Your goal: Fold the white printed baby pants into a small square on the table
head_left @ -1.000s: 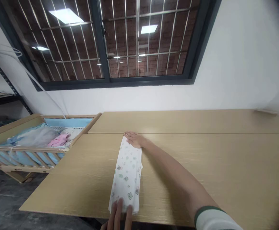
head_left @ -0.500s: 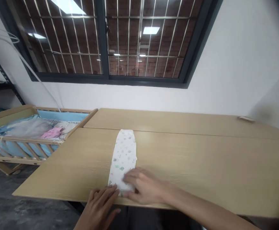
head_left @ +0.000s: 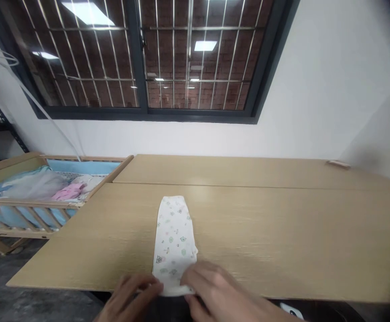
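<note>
A pair of white baby pants (head_left: pixel 174 241), folded lengthwise and printed with small green and grey figures, lies flat on the wooden table (head_left: pixel 275 232). The narrow end points away from me, and the wide end reaches the table's front edge. My left hand (head_left: pixel 131 297) pinches the near left corner. At the near right corner, my right hand (head_left: pixel 215 290) has its fingers on top and its thumb below, closed on the fabric. A small bump sticks out on the right side of the pants.
To the left stands a wooden crib (head_left: pixel 34 203) with blue lining, holding a pink cloth (head_left: pixel 69 191) and white bedding. A small pale object (head_left: pixel 338 164) rests at the table's back right. A barred window (head_left: pixel 141 62) is set in the wall behind.
The pants have slid toward me, their near end now at the table edge. My right hand has moved from the cloth's surface to its near right corner; the left stays at the left corner.
</note>
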Action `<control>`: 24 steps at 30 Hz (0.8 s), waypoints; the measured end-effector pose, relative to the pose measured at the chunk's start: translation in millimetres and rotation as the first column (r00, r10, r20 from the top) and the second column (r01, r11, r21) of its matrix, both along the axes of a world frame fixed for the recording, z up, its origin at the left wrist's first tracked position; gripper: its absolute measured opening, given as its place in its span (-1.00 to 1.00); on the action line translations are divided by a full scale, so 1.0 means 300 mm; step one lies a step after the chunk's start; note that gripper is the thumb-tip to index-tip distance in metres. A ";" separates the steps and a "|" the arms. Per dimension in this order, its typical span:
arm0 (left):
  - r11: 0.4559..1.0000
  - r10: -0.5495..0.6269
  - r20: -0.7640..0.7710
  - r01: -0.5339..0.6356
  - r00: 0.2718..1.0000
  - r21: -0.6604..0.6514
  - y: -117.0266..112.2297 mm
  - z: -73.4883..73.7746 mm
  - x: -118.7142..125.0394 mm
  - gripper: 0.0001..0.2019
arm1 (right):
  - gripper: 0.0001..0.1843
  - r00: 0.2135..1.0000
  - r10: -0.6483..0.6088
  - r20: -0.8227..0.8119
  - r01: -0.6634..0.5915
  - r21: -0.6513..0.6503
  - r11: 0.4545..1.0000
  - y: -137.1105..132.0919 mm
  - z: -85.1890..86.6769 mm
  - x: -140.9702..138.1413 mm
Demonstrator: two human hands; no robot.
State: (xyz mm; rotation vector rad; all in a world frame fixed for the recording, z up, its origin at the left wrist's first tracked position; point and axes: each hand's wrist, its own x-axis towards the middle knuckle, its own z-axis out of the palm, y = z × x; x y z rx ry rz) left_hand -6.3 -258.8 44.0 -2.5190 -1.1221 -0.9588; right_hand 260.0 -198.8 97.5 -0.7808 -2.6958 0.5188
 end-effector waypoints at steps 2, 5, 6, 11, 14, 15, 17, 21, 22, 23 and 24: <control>0.999 0.035 0.087 -0.034 0.996 -0.018 0.048 0.055 -0.006 -0.68 | -0.83 0.994 -0.044 -0.100 0.034 -0.102 0.994 0.051 0.110 -0.009; 0.990 0.138 0.120 -0.133 0.983 -0.054 0.185 0.157 -0.005 -0.75 | -0.75 0.976 -0.073 -0.206 0.048 -0.124 0.991 0.201 0.183 -0.045; 0.984 0.171 0.113 -0.164 0.979 -0.075 0.244 0.188 -0.005 -0.78 | -0.74 0.966 -0.093 -0.240 0.068 -0.110 0.992 0.266 0.182 -0.062; 0.897 0.344 0.092 -0.298 0.934 -0.327 0.557 0.254 -0.001 -0.75 | -0.74 0.886 -0.279 -0.369 0.249 -0.128 0.960 0.601 0.076 -0.151; 0.832 0.412 0.037 -0.359 0.911 -0.423 0.693 0.207 0.012 -0.72 | -0.78 0.849 -0.422 -0.316 0.358 -0.243 0.902 0.739 -0.013 -0.190; 0.820 0.423 0.020 -0.374 0.906 -0.433 0.725 0.183 0.018 -0.73 | -0.81 0.844 -0.456 -0.284 0.385 -0.272 0.882 0.771 -0.043 -0.199; 0.802 0.436 -0.013 -0.395 0.900 -0.447 0.774 0.135 0.032 -0.75 | -0.87 0.841 -0.492 -0.227 0.420 -0.301 0.856 0.814 -0.101 -0.212; 0.786 0.453 -0.056 -0.428 0.890 -0.446 0.807 0.072 0.057 -0.79 | -0.89 0.851 -0.499 -0.165 0.440 -0.295 0.848 0.843 -0.176 -0.219; 0.790 0.459 -0.057 -0.436 0.887 -0.431 0.796 0.065 0.066 -0.79 | -0.87 0.853 -0.497 -0.159 0.442 -0.286 0.850 0.840 -0.180 -0.217; 0.797 0.463 -0.054 -0.442 0.885 -0.412 0.775 0.060 0.076 -0.77 | -0.82 0.853 -0.496 -0.161 0.444 -0.275 0.853 0.833 -0.178 -0.214; 0.806 0.462 -0.051 -0.444 0.885 -0.392 0.743 0.055 0.090 -0.74 | -0.75 0.856 -0.486 -0.174 0.438 -0.254 0.862 0.820 -0.169 -0.209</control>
